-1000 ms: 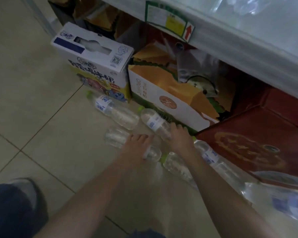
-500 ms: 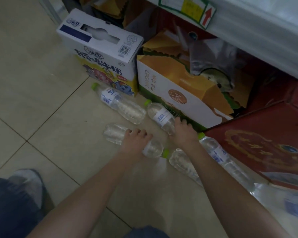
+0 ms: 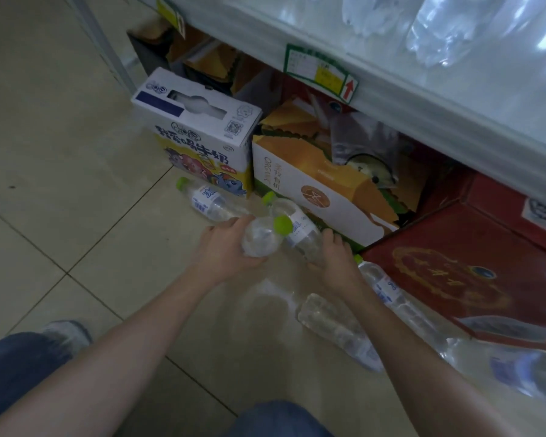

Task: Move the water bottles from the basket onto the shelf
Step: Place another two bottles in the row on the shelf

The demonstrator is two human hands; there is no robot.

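My left hand (image 3: 226, 249) grips a clear water bottle (image 3: 262, 236) with a green cap, lifted off the tiled floor and pointing its cap toward the shelf. My right hand (image 3: 336, 261) is wrapped around the base of a second water bottle (image 3: 292, 223) that lies against the orange carton. A third bottle (image 3: 208, 201) rests on the floor by the cartoon carton. Two more bottles (image 3: 338, 331) (image 3: 388, 293) lie under my right forearm. The white shelf (image 3: 391, 89) runs across the upper right with clear bottles (image 3: 438, 29) on it. No basket is in view.
A white and yellow cartoon carton (image 3: 199, 134), an orange organic carton (image 3: 316, 184) and red boxes (image 3: 460, 272) stand under the shelf. A green price tag (image 3: 320, 72) hangs on the shelf edge. My shoe (image 3: 65, 335) and jeans (image 3: 16, 370) are at the lower left.
My left hand has picked its bottle up off the floor and turned it cap-forward. My right hand has closed around the bottle by the orange carton. The view has tilted up toward the shelf.
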